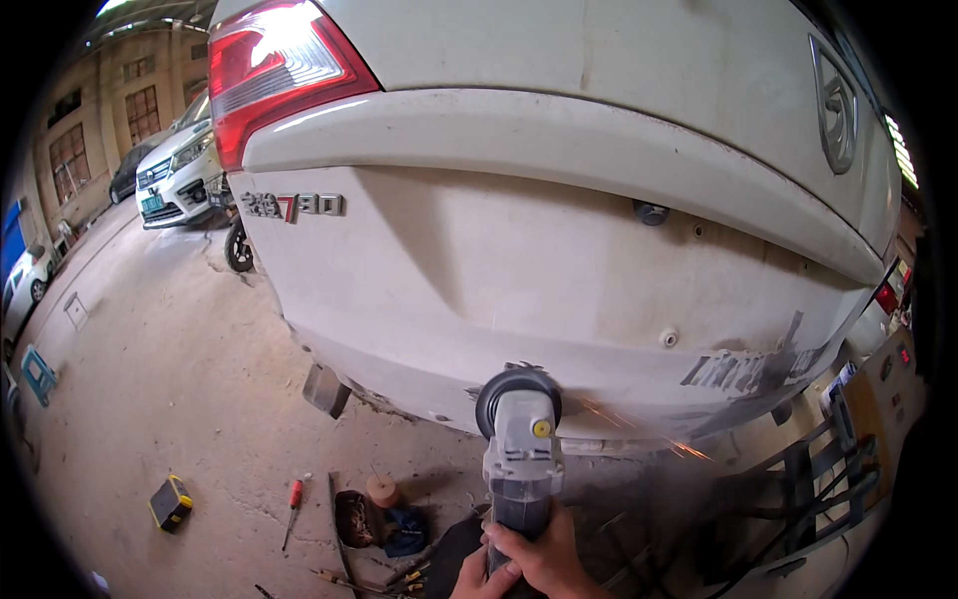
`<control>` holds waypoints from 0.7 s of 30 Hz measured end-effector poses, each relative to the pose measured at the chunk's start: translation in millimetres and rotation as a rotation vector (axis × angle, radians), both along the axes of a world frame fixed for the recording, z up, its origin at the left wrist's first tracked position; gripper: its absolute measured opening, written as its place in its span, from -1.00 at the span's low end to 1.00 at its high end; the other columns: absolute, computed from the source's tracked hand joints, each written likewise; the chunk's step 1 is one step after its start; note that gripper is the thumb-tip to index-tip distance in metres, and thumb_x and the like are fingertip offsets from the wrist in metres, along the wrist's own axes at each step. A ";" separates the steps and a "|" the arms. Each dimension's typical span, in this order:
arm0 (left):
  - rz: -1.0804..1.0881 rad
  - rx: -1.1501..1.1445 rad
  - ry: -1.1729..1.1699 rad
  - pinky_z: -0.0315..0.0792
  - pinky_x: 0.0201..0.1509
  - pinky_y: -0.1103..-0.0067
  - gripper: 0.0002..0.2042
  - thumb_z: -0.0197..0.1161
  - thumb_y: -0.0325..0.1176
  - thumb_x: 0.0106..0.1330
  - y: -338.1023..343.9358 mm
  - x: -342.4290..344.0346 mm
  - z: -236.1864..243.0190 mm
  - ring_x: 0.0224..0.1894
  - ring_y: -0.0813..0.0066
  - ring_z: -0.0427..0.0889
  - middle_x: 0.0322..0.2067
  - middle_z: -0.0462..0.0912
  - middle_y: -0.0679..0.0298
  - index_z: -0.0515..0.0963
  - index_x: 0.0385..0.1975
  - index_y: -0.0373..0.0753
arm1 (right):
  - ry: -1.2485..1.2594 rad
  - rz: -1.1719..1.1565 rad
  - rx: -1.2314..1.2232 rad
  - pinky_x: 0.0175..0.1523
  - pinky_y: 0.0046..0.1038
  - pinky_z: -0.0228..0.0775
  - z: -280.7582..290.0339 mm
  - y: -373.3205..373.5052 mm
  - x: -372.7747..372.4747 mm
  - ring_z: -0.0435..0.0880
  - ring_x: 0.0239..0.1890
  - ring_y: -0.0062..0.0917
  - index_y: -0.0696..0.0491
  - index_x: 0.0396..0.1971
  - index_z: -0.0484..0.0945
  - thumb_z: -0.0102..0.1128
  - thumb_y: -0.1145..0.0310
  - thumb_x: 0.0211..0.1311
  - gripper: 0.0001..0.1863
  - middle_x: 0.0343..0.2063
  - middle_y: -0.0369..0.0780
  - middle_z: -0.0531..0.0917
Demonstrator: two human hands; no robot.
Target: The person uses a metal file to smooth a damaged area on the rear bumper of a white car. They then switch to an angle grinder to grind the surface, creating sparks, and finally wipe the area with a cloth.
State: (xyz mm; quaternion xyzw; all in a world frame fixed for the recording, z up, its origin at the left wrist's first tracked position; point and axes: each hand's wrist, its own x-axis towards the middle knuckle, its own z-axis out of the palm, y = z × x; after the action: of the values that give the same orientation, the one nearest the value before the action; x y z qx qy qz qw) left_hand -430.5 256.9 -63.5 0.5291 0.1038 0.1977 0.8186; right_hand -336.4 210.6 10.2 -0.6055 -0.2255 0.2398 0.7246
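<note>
Both my hands are wrapped around the dark body of an angle grinder (524, 454) at the lower middle. My left hand (484, 579) grips it from the left, low on the handle. My right hand (547, 555) closes round it from the right, thumb across the top. The grinder's round black disc (488, 403) meets the lower edge of a white car tailgate (559, 270). Orange sparks (639, 427) fly off to the right. Scuffed bare-metal streaks (743, 367) mark the panel further right. The disc's working face is hidden.
A red-handled screwdriver (293, 502), a yellow-and-black box (172, 502) and a small open container (357, 519) lie on the floor. A black metal frame (803, 489) and cables stand at right. Other cars (180, 175) and a blue stool (39, 375) are at left.
</note>
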 end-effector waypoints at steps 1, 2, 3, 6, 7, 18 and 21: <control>0.023 -0.003 -0.006 0.34 -0.12 0.58 -0.69 0.01 -0.20 0.35 -6.6 -0.6 -2.8 -0.20 0.57 0.42 -0.26 0.50 0.31 0.42 -0.13 -0.35 | -0.020 0.005 -0.023 -0.36 -0.48 0.38 -0.6 -5.0 -1.1 0.51 -0.48 -0.58 0.20 -0.36 0.49 0.38 0.32 -0.13 -0.64 -0.51 -0.26 0.56; 0.046 -0.006 -0.012 0.34 -0.12 0.58 -0.69 0.01 -0.20 0.35 -11.0 0.2 -5.0 -0.20 0.57 0.42 -0.26 0.49 0.31 0.42 -0.13 -0.35 | -0.040 0.011 -0.046 -0.36 -0.48 0.38 0.3 -7.9 -1.8 0.51 -0.48 -0.58 0.20 -0.35 0.49 0.38 0.32 -0.13 -0.64 -0.51 -0.26 0.56; 0.080 0.001 -0.008 0.33 -0.10 0.57 -0.69 0.01 -0.20 0.35 -14.8 0.2 -6.0 -0.19 0.57 0.41 -0.26 0.49 0.32 0.42 -0.13 -0.34 | -0.065 -0.020 -0.012 -0.38 -0.49 0.40 1.9 -7.6 -2.0 0.54 -0.50 -0.57 0.20 -0.37 0.50 0.38 0.32 -0.13 -0.65 -0.54 -0.25 0.57; -0.059 0.063 0.021 0.33 -0.07 0.57 -0.69 0.01 -0.22 0.35 1.7 6.2 4.2 -0.17 0.55 0.41 -0.23 0.48 0.32 0.41 -0.11 -0.34 | 0.031 -0.101 0.000 -0.41 -0.50 0.41 -9.9 -5.4 3.4 0.55 -0.54 -0.59 0.20 -0.39 0.49 0.37 0.34 -0.11 -0.68 -0.58 -0.25 0.57; -0.069 0.026 -0.001 0.33 -0.06 0.57 -0.70 0.01 -0.22 0.35 -0.2 7.0 5.3 -0.16 0.55 0.41 -0.23 0.48 0.32 0.41 -0.10 -0.34 | 0.052 -0.088 0.048 -0.42 -0.52 0.41 -10.2 -6.0 4.1 0.56 -0.56 -0.60 0.20 -0.40 0.49 0.35 0.38 -0.07 -0.72 -0.58 -0.25 0.58; -0.023 -0.026 0.029 0.33 -0.05 0.55 -0.70 0.01 -0.24 0.36 -18.3 4.4 0.6 -0.14 0.54 0.42 -0.20 0.49 0.30 0.40 -0.07 -0.34 | 0.061 -0.060 -0.020 -0.43 -0.52 0.41 -6.2 -19.7 3.2 0.58 -0.54 -0.59 0.20 -0.47 0.53 0.36 0.36 -0.08 -0.75 -0.58 -0.24 0.61; -0.068 0.028 0.043 0.33 -0.01 0.54 -0.68 0.01 -0.25 0.36 -13.1 4.1 7.2 -0.13 0.52 0.42 -0.19 0.49 0.30 0.38 -0.04 -0.35 | 0.060 -0.038 0.026 -0.44 -0.52 0.41 -7.8 -20.3 1.4 0.56 -0.56 -0.60 0.20 -0.46 0.53 0.37 0.36 -0.09 -0.74 -0.60 -0.25 0.60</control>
State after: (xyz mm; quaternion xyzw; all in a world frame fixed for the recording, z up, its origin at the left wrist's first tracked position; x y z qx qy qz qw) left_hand -426.4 243.8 -56.3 0.5480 0.1006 0.1598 0.8149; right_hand -334.9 190.3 2.5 -0.5928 -0.1951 0.2414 0.7431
